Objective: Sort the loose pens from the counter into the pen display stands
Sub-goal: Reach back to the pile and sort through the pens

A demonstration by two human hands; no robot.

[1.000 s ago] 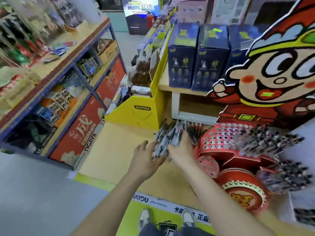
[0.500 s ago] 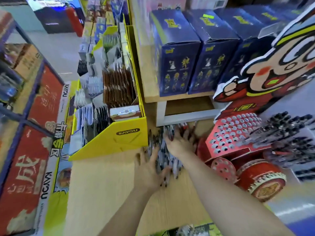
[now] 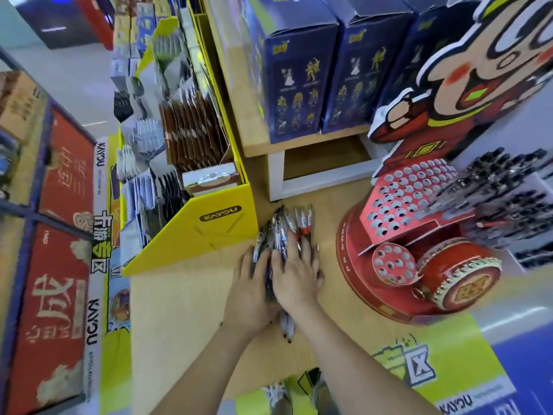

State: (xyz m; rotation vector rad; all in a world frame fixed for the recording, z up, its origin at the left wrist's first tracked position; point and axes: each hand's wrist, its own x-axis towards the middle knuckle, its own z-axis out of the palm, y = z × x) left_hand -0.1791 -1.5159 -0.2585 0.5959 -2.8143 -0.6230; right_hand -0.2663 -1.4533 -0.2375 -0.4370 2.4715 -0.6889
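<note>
Woodgrain counter (image 3: 185, 310): left hand (image 3: 250, 290), right hand (image 3: 294, 277) press slim pens (image 3: 284, 223).

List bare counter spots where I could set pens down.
Bare wood counter left of the left hand, in front of the yellow box. Narrow strip between right hand and red stand. Crowded: pen pile under both hands.

Along the bench's (image 3: 185, 310) left edge we see a yellow bin (image 3: 221, 232) full of card packs (image 3: 191, 136). At its back, blue boxes (image 3: 299, 85) stand on a raised shelf (image 3: 254, 124), a cartoon cutout (image 3: 478, 70) just beside them.
</note>
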